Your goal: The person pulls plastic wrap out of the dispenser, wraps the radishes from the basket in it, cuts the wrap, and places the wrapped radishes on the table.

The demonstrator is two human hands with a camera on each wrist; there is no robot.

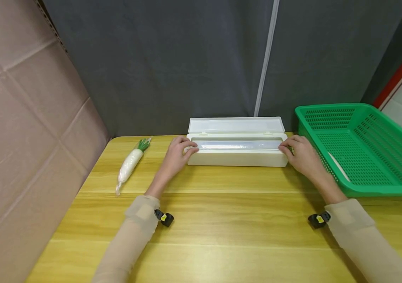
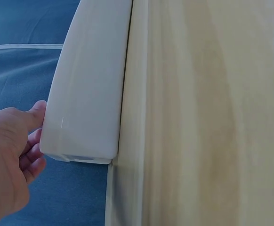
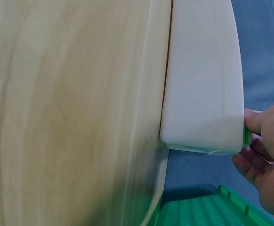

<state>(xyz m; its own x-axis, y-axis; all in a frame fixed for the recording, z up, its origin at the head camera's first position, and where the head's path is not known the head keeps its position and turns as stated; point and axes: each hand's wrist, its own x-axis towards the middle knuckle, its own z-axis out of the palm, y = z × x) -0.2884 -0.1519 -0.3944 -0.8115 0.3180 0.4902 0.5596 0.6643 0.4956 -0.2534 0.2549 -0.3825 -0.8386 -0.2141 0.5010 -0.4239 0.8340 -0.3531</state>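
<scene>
A long white cling film dispenser box [image 1: 237, 158] stands at the back of the table with its lid [image 1: 236, 125] raised. Inside lies a shiny strip of cling film [image 1: 238, 145]. At the box's left end my left hand [image 1: 179, 151] pinches the film's edge between thumb and forefinger. My right hand [image 1: 301, 154] does the same at the right end. Both wrist views show the thumbs at the box's upper edge, with the pinched film hidden there. A bit of green [image 3: 247, 135] shows beside the right thumb.
A white radish [image 1: 130, 165] with green leaves, wrapped in clear film, lies on the left of the wooden table [image 1: 222, 228]. To the right stands a green plastic basket [image 1: 360, 192], with a white thing [image 1: 339, 167] along its near wall. A dark curtain [image 1: 158, 67] hangs behind.
</scene>
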